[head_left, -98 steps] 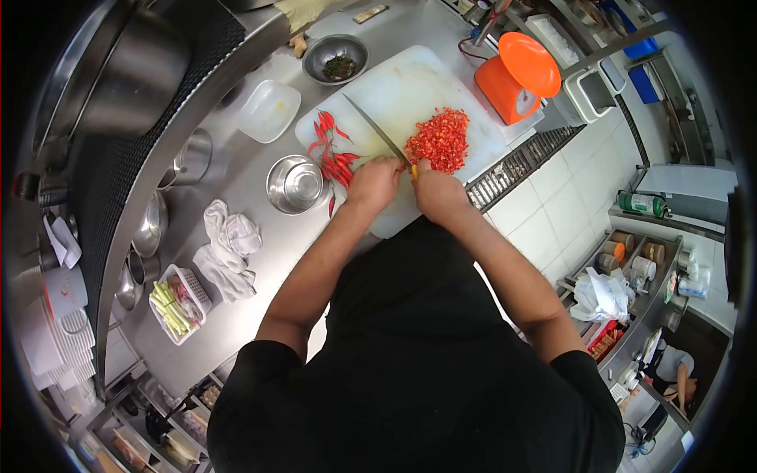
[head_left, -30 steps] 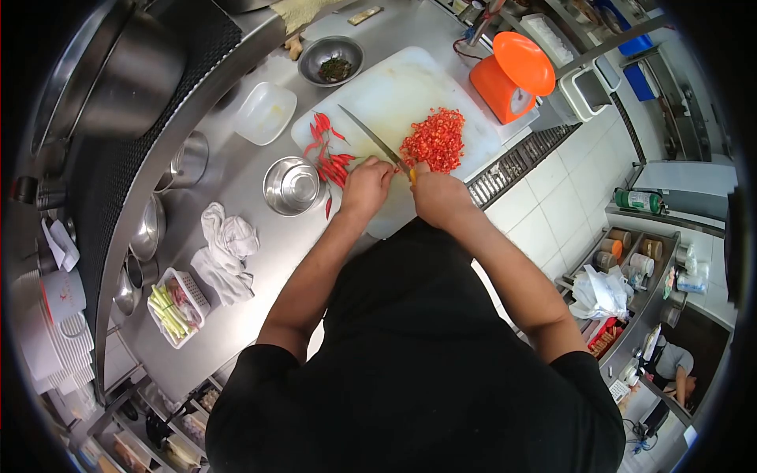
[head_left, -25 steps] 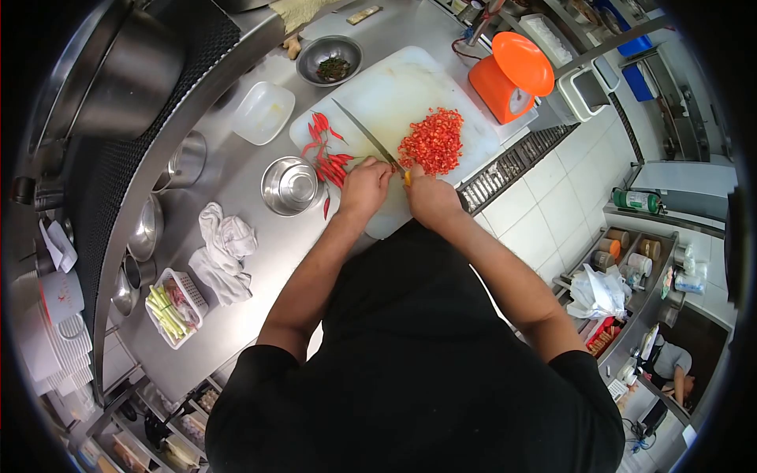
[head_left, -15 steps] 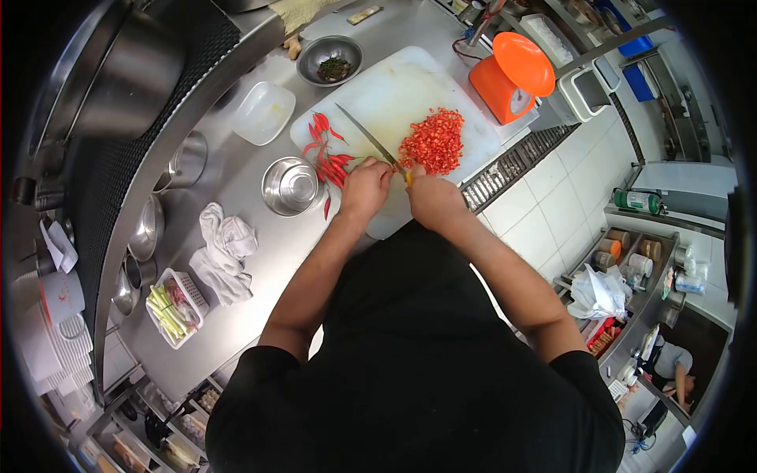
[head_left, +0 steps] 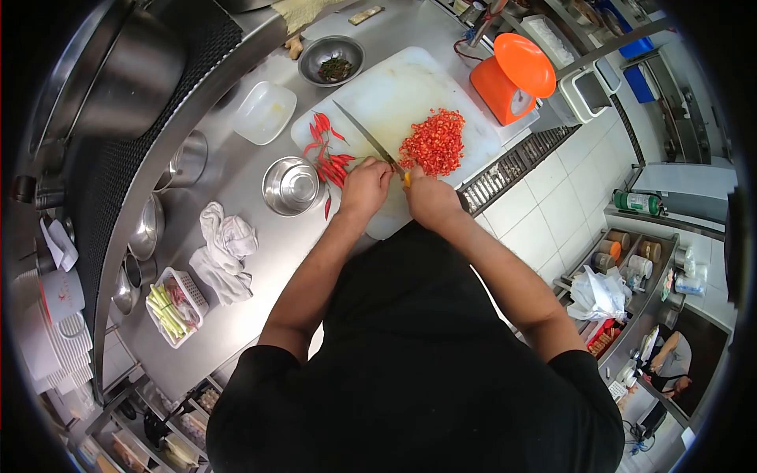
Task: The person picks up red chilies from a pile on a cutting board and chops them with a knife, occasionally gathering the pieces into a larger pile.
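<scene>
My right hand [head_left: 431, 197] is wrapped round the yellow handle of a kitchen knife [head_left: 365, 132], whose long blade slants up and left across the white cutting board [head_left: 394, 75]. Close beside the blade, my left hand [head_left: 367, 186] has its fingers curled and pressed onto a red chili that shows only in part at the fingertips. Whole red chilies [head_left: 331, 164] lie in a loose pile left of the blade, a few over the board's edge. To the right of the knife sits a heap of chopped red chili [head_left: 432, 143].
Around the board stand a steel pot [head_left: 290, 187], a white plastic tub [head_left: 265, 113], a metal bowl of dark green bits [head_left: 331, 61] and an orange scale [head_left: 512, 75]. A crumpled towel [head_left: 226, 244] and a basket of green stalks [head_left: 177, 307] lie left. Another person [head_left: 673, 363] is far right.
My hands and the knife have barely shifted; the blade tip sits slightly further left. The person at the far right has changed posture.
</scene>
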Available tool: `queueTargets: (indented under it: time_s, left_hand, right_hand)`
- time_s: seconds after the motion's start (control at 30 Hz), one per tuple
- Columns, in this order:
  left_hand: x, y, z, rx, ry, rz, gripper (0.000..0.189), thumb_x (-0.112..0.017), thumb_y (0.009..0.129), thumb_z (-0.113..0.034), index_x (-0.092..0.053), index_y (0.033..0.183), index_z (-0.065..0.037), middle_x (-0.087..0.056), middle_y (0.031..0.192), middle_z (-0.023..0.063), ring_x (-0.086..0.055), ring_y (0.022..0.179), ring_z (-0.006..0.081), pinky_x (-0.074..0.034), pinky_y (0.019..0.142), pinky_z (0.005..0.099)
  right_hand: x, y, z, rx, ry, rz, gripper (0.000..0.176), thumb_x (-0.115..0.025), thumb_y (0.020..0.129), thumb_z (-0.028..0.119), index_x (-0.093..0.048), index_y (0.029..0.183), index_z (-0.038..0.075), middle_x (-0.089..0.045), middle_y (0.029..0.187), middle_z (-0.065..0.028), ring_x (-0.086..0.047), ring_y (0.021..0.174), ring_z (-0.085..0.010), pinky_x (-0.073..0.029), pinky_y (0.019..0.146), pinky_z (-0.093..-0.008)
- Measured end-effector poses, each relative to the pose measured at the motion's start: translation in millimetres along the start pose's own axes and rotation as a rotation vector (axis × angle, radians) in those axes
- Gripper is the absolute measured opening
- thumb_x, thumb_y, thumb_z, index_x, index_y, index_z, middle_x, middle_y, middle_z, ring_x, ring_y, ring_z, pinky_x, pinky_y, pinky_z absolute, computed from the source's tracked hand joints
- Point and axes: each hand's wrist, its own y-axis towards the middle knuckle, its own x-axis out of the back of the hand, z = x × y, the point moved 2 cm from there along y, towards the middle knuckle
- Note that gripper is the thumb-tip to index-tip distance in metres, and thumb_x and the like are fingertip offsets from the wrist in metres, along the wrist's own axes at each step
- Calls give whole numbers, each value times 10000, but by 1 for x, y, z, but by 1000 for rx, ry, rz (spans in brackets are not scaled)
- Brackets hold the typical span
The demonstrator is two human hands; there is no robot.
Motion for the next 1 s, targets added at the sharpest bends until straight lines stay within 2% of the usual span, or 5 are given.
queueTargets:
  time_s: [0.2, 0.4, 0.6, 0.7, 1.0]
  left_hand:
    - [0, 2, 2, -22, 18, 1, 90, -728, 887, -89, -749, 965, -47, -688, 933, 137, -689, 870, 350, -555, 764, 439]
    - [-1, 1, 1, -38, 18, -17, 84, -726, 890, -91, -743, 959, -45, -683, 928, 138, -685, 872, 352, -554, 764, 442]
    - [-1, 4, 0, -51, 70, 12, 69, -710, 889, -84, -717, 945, -47, -672, 936, 136, -679, 875, 360, -557, 768, 450]
    - [-3, 2, -1, -33, 120, 12, 60, -701, 878, -85, -698, 928, -52, -666, 935, 140, -679, 873, 365, -558, 770, 463]
    - [-7, 5, 2, -42, 142, 26, 58, -700, 852, -94, -667, 880, -56, -655, 906, 138, -685, 843, 369, -560, 757, 472]
  right_hand:
    - [19, -2, -1, 20, -23, 53, 318, -596, 1020, 246, -533, 1142, -41, -749, 899, -233, -769, 864, -372, -610, 771, -468]
    - [-5, -1, 0, 3, 50, -21, 328, -606, 1017, 241, -532, 1138, -55, -744, 927, -254, -760, 912, -392, -602, 802, -485]
    - [5, 1, -6, -32, 118, 87, 377, -599, 1023, 275, -523, 1182, -59, -734, 976, -282, -745, 932, -421, -590, 827, -506]
    - [-5, 0, -22, -12, 234, 7, 398, -605, 1022, 316, -526, 1185, -39, -731, 969, -283, -732, 935, -443, -577, 833, -526]
    - [4, -12, -53, -62, 162, -94, 382, -613, 1014, 336, -528, 1138, -15, -730, 928, -268, -722, 905, -454, -559, 805, -553]
